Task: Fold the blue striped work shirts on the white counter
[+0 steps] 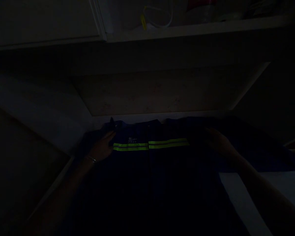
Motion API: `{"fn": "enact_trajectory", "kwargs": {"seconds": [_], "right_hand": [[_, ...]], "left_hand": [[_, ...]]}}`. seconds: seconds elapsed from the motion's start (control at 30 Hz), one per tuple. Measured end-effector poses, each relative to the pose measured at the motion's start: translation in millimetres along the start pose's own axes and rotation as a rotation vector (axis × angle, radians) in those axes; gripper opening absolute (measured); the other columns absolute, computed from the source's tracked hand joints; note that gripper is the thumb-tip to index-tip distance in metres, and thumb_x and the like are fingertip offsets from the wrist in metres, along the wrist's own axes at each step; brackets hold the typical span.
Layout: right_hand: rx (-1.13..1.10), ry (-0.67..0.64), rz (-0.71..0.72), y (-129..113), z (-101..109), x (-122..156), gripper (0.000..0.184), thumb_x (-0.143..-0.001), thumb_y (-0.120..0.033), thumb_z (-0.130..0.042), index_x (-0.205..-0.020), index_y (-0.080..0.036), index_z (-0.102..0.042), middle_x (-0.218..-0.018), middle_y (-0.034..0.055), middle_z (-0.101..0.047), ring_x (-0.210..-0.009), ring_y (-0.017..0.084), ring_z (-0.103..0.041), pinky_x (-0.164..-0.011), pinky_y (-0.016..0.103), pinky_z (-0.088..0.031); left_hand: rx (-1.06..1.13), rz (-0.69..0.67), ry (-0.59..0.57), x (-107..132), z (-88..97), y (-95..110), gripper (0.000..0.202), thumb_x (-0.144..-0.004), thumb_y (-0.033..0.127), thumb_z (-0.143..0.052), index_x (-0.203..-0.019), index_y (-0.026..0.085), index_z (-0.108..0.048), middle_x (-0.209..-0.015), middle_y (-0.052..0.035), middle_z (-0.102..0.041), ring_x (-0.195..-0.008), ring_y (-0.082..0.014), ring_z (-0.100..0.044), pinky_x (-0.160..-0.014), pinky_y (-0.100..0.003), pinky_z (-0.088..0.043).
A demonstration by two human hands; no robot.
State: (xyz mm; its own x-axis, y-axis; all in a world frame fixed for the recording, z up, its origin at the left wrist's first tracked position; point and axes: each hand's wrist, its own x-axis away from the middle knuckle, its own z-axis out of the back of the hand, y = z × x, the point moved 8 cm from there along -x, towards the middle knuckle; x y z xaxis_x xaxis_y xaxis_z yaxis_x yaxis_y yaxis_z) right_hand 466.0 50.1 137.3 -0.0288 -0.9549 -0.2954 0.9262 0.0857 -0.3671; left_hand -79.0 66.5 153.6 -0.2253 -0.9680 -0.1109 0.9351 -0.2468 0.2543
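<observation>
A dark blue work jacket (147,177) lies spread out, front side up, its collar toward the back panel. Across its chest runs a yellow-green reflective stripe (168,143), split at the middle, with small pale lettering (132,140) above the left part. At the jacket's left shoulder area, my left hand (102,147), with a bracelet at the wrist, has its fingers pinched on the cloth; a small dark peak rises at the fingertips. My right hand (218,141) is at the right chest and sleeve, fingers curled down onto the cloth. Deep shadow hides its fingertips.
A white sheet-like surface (280,186) shows under the right sleeve. Overhead, a shelf edge (199,31) crosses the view, with a looped pale cord with a yellow end (144,21) on it. Panels stand at the left, right and back (147,95). Light is very dim.
</observation>
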Motion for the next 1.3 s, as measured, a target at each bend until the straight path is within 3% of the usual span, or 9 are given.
{"fn": "enact_trajectory", "kwargs": {"seconds": [0.1, 0.2, 0.33, 0.57, 0.73, 0.83, 1.0, 1.2, 1.3], "right_hand": [[0.219, -0.21, 0.095, -56, -20, 2, 0.064, -0.084, -0.03, -0.047, -0.147, -0.023, -0.041, -0.155, 0.0107, -0.035, -0.111, 0.034, -0.063, -0.086, 0.048, -0.055], [0.323, -0.411, 0.172, -96, -46, 20, 0.065, -0.085, -0.026, -0.046, -0.149, -0.034, -0.036, -0.158, 0.0041, -0.03, -0.095, 0.03, -0.069, -0.075, 0.046, -0.057], [0.219, -0.484, 0.295, -118, -67, 32, 0.059, -0.091, -0.044, -0.045, -0.149, -0.039, -0.033, -0.153, 0.0012, -0.04, -0.109, 0.029, -0.065, -0.083, 0.044, -0.055], [0.19, -0.068, 0.147, -89, -68, -21, 0.049, -0.098, -0.042, -0.033, -0.139, -0.021, -0.05, -0.141, 0.0085, -0.054, -0.126, 0.025, -0.052, -0.104, 0.041, -0.043], [0.347, -0.185, 0.063, -59, -121, -22, 0.053, -0.098, -0.048, -0.03, -0.147, -0.03, -0.039, -0.158, 0.0024, -0.03, -0.142, 0.029, -0.029, -0.111, 0.061, -0.024], [0.378, -0.244, 0.019, -45, -142, -13, 0.055, -0.099, -0.051, -0.024, -0.149, -0.031, -0.034, -0.161, 0.0006, -0.022, -0.145, 0.028, -0.022, -0.112, 0.063, -0.02], [0.379, -0.215, 0.027, -43, -145, -11, 0.056, -0.098, -0.052, -0.02, -0.15, -0.033, -0.032, -0.162, -0.0007, -0.017, -0.146, 0.027, -0.019, -0.113, 0.062, -0.019], [0.376, -0.255, 0.019, -42, -148, -13, 0.055, -0.098, -0.053, -0.02, -0.149, -0.036, -0.034, -0.162, -0.0017, -0.016, -0.146, 0.027, -0.018, -0.112, 0.062, -0.018], [0.362, -0.244, 0.012, -41, -148, -13, 0.056, -0.098, -0.053, -0.02, -0.149, -0.034, -0.033, -0.161, -0.001, -0.019, -0.146, 0.026, -0.02, -0.112, 0.062, -0.019]], "left_hand": [[-0.054, -0.105, -0.265, 6, -46.0, 54, 0.076, -0.076, 0.019, -0.048, -0.15, 0.029, -0.031, -0.16, 0.002, -0.026, -0.126, -0.0232, -0.055, -0.104, -0.035, -0.048], [-0.03, -0.149, -0.481, 19, -88.2, 74, 0.076, -0.078, 0.029, -0.056, -0.149, 0.035, -0.031, -0.16, 0.001, -0.028, -0.132, -0.0261, -0.048, -0.107, -0.038, -0.044], [0.098, -0.129, -0.365, 14, -99.8, 66, 0.064, -0.086, 0.057, -0.048, -0.143, 0.026, -0.045, -0.149, -0.0064, -0.047, -0.133, -0.0229, -0.048, -0.111, -0.036, -0.039], [-0.098, -0.107, 0.113, -22, -85.0, 59, 0.052, -0.096, 0.046, -0.033, -0.135, 0.018, -0.054, -0.144, -0.0088, -0.051, -0.13, -0.0239, -0.048, -0.111, -0.04, -0.037], [-0.264, 0.016, 0.026, -32, -118.1, 17, 0.061, -0.094, 0.058, -0.03, -0.145, 0.029, -0.041, -0.159, -0.0061, -0.03, -0.146, -0.0336, -0.023, -0.113, -0.066, -0.019], [-0.253, 0.114, -0.053, -30, -135.3, -16, 0.068, -0.09, 0.068, -0.025, -0.148, 0.033, -0.035, -0.161, -0.0079, -0.022, -0.147, -0.0344, -0.019, -0.112, -0.068, -0.018], [-0.242, 0.122, -0.086, -28, -143.8, -24, 0.072, -0.089, 0.072, -0.019, -0.149, 0.035, -0.031, -0.162, -0.0042, -0.02, -0.149, -0.0322, -0.014, -0.113, -0.068, -0.012], [-0.233, 0.098, -0.095, -32, -129.5, -15, 0.069, -0.088, 0.071, -0.027, -0.145, 0.035, -0.04, -0.158, -0.0035, -0.033, -0.144, -0.0319, -0.028, -0.112, -0.064, -0.021], [-0.266, 0.088, 0.077, -45, -97.7, -11, 0.06, -0.093, 0.061, -0.026, -0.137, 0.029, -0.052, -0.148, -0.0058, -0.048, -0.133, -0.0284, -0.044, -0.11, -0.052, -0.031]]}}
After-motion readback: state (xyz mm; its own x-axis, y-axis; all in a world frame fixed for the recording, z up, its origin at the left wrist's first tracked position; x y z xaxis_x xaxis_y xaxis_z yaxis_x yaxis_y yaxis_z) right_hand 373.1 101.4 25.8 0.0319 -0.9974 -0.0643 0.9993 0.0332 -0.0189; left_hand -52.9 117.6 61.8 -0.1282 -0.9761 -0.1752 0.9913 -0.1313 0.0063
